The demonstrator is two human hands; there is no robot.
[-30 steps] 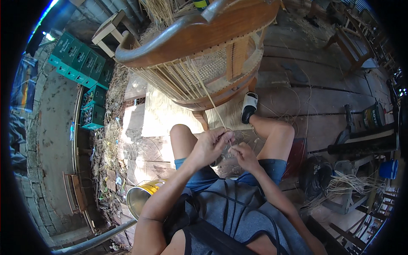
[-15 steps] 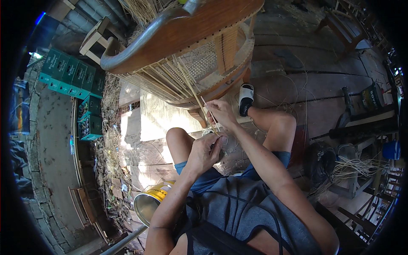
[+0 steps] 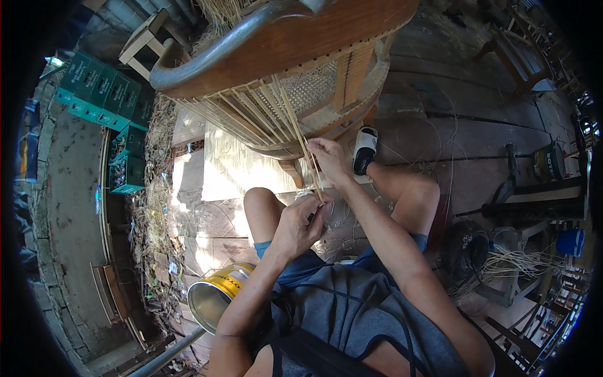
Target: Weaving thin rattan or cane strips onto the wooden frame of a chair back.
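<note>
A wooden chair (image 3: 276, 53) with a curved, polished top rail stands before me. Pale cane strands (image 3: 254, 113) run down from holes along its rail, and woven cane mesh (image 3: 308, 85) shows inside the frame. One long cane strip (image 3: 295, 119) hangs from the rail toward my lap. My left hand (image 3: 300, 223) pinches its lower end between thumb and fingers, above my knees. Higher up, beside the chair's lower edge, my right hand (image 3: 330, 161) is closed with its fingertips at the strip. Whether a second thin strand lies in its fingers is hard to make out.
Green crates (image 3: 100, 91) are stacked at the left, near a low wooden stool (image 3: 144, 41). A yellow tin (image 3: 220, 292) lies by my left forearm. At the right are a bundle of loose cane (image 3: 521, 261), a blue container (image 3: 570, 242) and a dark bucket (image 3: 548, 162).
My right hand has shifted slightly up along the cane strip, and its fingers sit closer to the chair. My left hand keeps its pinch. The view has tilted a little.
</note>
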